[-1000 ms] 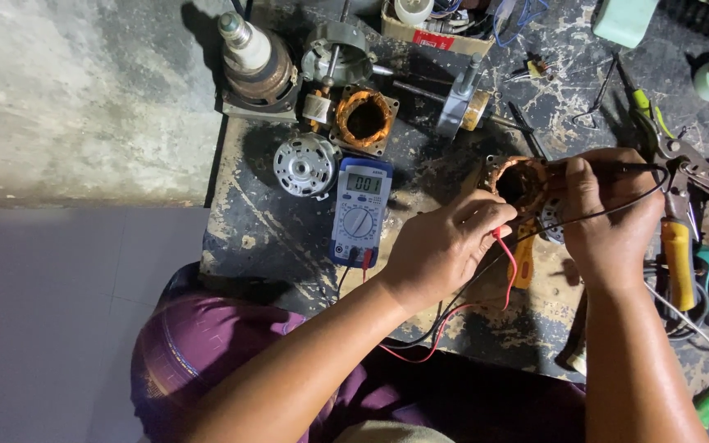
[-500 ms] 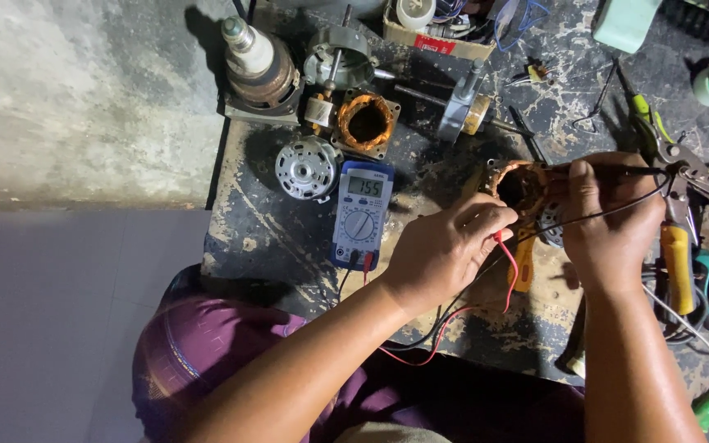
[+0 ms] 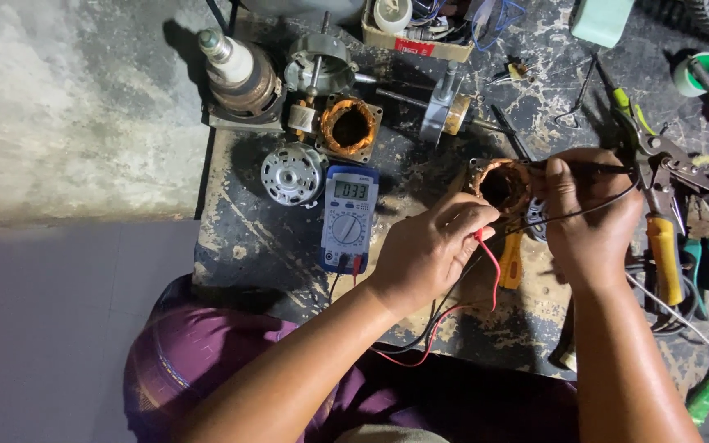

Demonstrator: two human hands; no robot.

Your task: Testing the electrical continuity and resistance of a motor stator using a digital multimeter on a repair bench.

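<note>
Stator coil: a copper-wound stator (image 3: 504, 184) sits right of centre on the desk (image 3: 248, 238), between the two hands.
Left hand: the left hand (image 3: 428, 250) has its fingers pinched on the red probe (image 3: 479, 235), whose tip meets the lower left edge of the winding.
Right hand: the right hand (image 3: 588, 213) has its fingers clenched on the black probe (image 3: 584, 168), which lies level and points at the top right of the winding.
Leads: a red lead (image 3: 494, 279) and a black lead (image 3: 592, 209) run from the probes toward the near edge of the desk.
Meter: a blue multimeter (image 3: 349, 217) lies flat, left of the left hand, with its display lit.
Surroundings: a second wound stator (image 3: 348, 125) and a round silver motor cap (image 3: 291, 174) lie beyond the meter; yellow-handled pliers (image 3: 662, 238) lie right of the right hand.
</note>
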